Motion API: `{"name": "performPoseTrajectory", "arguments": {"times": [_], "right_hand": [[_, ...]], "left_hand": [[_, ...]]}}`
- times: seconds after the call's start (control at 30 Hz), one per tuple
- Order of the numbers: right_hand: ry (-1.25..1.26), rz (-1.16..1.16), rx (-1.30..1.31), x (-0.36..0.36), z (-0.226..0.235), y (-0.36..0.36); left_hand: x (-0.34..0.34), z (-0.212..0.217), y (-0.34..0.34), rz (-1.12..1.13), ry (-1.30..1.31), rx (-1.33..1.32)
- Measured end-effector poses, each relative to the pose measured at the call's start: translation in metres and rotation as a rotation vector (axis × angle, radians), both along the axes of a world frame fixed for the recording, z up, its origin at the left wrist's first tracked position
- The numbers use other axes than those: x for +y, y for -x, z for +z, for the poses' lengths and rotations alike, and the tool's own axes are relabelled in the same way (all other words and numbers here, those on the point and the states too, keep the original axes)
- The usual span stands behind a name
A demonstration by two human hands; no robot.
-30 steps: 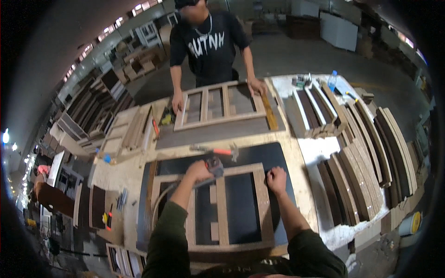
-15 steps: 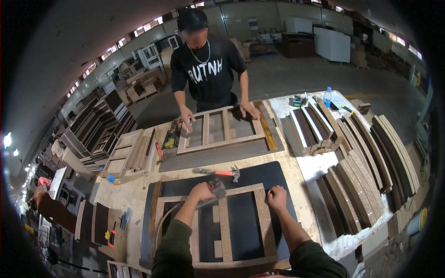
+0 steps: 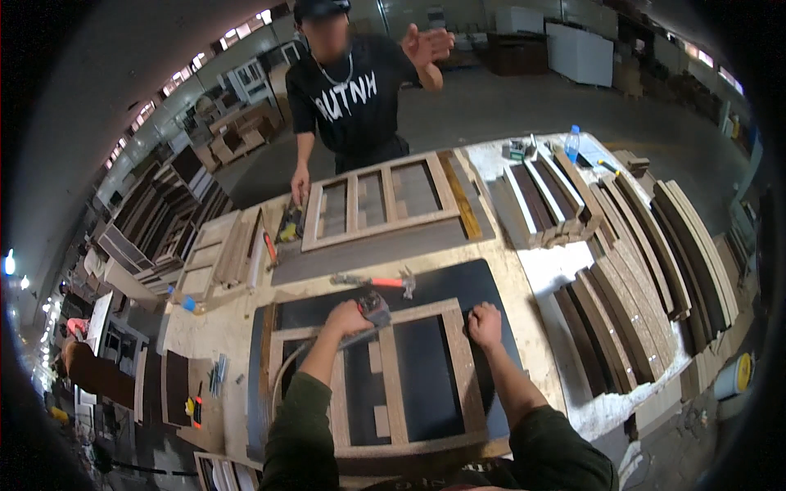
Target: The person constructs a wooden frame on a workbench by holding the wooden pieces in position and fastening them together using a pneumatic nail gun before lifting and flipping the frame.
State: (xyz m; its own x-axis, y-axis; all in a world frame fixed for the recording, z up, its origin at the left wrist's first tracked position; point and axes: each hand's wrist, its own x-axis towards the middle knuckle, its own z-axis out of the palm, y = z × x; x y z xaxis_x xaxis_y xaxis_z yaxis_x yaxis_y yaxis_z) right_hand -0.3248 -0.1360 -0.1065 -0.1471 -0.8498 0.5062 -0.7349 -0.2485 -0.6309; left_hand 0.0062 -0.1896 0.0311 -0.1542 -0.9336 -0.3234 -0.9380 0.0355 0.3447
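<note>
A wooden frame [image 3: 399, 389] with crossbars lies on a dark panel [image 3: 428, 360] in front of me. My left hand [image 3: 348, 317] is closed around a pneumatic nail gun [image 3: 374, 311], which is over the frame's far bar near the middle crossbar. From the tool a thin air hose [image 3: 286, 375] runs down over the frame's left side. My right hand [image 3: 485, 324] is closed just right of the frame's far right corner, above the panel; whatever its fingers may hold is hidden. Beyond the frame lies a hammer [image 3: 385, 281] with an orange-red grip.
Across the table [image 3: 524, 282] a co-worker [image 3: 348, 98] stands behind a second wooden frame [image 3: 385, 192], one hand raised. Curved wooden strips [image 3: 634, 299] are stacked at the right. A second nail gun [image 3: 290, 222] lies at the far left, and an orange-handled knife [image 3: 197, 411] lies nearer.
The co-worker's hand on the right has lifted off the far frame into the air; the other has lowered beside the frame. My hands keep nearly the same places while the view has shifted slightly.
</note>
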Motion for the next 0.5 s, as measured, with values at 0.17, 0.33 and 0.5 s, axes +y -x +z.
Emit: {"name": "performPoseTrajectory", "arguments": {"times": [0.17,0.33,0.5], "right_hand": [[-0.060,0.021,-0.003,-0.0084,-0.0016,-0.0002],[-0.025,-0.004,-0.019,-0.0035,0.0002,-0.0025],[-0.009,0.010,-0.060,-0.0062,-0.0001,0.0002]], "left_hand": [[-0.0075,-0.0063,-0.0070,0.043,-0.008,0.026],[-0.0035,-0.0040,-0.0013,0.076,-0.076,0.016],[-0.0059,-0.0038,-0.0017,0.060,-0.033,0.015]]}}
